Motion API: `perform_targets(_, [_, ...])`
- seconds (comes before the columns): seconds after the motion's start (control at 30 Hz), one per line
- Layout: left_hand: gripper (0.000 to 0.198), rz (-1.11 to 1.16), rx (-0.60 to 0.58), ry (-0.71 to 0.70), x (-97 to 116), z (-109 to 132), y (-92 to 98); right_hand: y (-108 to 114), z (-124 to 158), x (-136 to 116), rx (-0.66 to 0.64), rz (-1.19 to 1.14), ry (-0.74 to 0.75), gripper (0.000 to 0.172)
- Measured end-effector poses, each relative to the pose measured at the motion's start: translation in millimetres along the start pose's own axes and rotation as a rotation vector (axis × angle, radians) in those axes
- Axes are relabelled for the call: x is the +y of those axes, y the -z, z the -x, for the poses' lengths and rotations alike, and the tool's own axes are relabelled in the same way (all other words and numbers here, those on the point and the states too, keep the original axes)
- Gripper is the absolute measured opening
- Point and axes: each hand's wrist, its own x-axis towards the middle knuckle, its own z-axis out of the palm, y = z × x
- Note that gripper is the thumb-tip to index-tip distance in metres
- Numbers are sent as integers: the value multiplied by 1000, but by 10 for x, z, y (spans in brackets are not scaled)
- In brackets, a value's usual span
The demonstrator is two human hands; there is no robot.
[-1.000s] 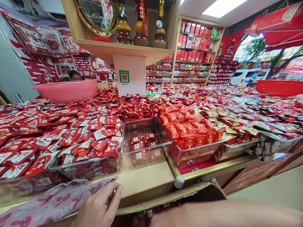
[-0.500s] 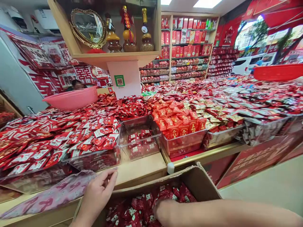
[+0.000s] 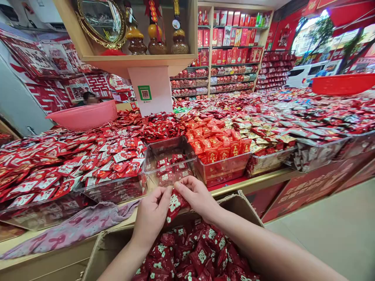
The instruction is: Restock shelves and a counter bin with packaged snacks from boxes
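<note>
Between my two hands is a dark red candy packet (image 3: 176, 203) with pale printed characters. My left hand (image 3: 154, 208) pinches its left top corner between thumb and forefinger. Gripping the right side of the same packet is my right hand (image 3: 197, 196), its fingers curled. Both hands are above a cardboard box (image 3: 238, 206) with many matching red packets (image 3: 202, 253) heaped in it. Just beyond my hands stands a clear plastic bin (image 3: 150, 168) holding several similar packets on its bottom.
Red-and-white packets (image 3: 111, 164) fill bins to the left, orange-red ones (image 3: 216, 146) to the right. A patterned pink cloth (image 3: 73, 230) lies along the counter edge. Farther back are a pink basket (image 3: 84, 115), a display shelf (image 3: 140, 59) overhead and a red tray (image 3: 342, 84).
My right hand has come up out of the box with a packet. My left hand has moved right and taken hold of it too. The view has shifted slightly.
</note>
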Motion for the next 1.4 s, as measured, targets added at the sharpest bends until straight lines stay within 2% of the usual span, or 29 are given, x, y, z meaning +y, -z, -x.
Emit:
perform_targets(0.1, [24,-16,76,-45,-107,-162,-41,-44,-110,139,99,241,66,38])
perform_targets(0.2, [26,14,96,-26,-285,-253,-55,-40,-143,260,183,440,198,37])
perform_targets(0.33, [32,91,93,43,-436,-267,-80,-10,-144,342,190,503,198,36])
perform_targets(0.43, [39,280,-78,176,-420,-230,-107,26,-160,365,164,415,143,39])
perform_targets(0.5, [40,419,-217,306,-388,-206,-127,44,-168,371,140,288,84,40])
perform_targets(0.53, [40,467,-250,357,-379,-196,-135,49,-165,370,128,201,40,40])
perform_targets(0.63, [37,523,-190,384,-401,-173,-152,48,-130,352,102,-73,-113,39])
perform_targets(0.7, [33,554,-125,358,-439,-157,-150,48,-95,336,63,-181,-145,38])
perform_targets(0.83, [26,644,-56,352,-458,-133,-119,88,-81,330,-32,-127,-18,31])
perform_targets(0.97, [30,702,-68,321,-414,-144,-97,116,-174,330,-136,77,88,24])
perform_targets(1.03, [32,721,-75,305,-416,-157,-95,86,-214,317,-130,87,118,22])
perform_targets(1.13, [33,780,-44,327,-444,-169,-93,2,-225,299,-103,-22,73,28])
perform_targets(1.23, [39,827,-19,333,-445,-162,-85,-54,-204,298,-139,-122,3,30])
perform_targets(1.33, [41,818,-24,314,-422,-146,-83,-38,-198,299,-157,-209,-56,32])
perform_targets(1.4, [35,765,-28,316,-421,-137,-88,-7,-203,294,-187,-178,-33,31])
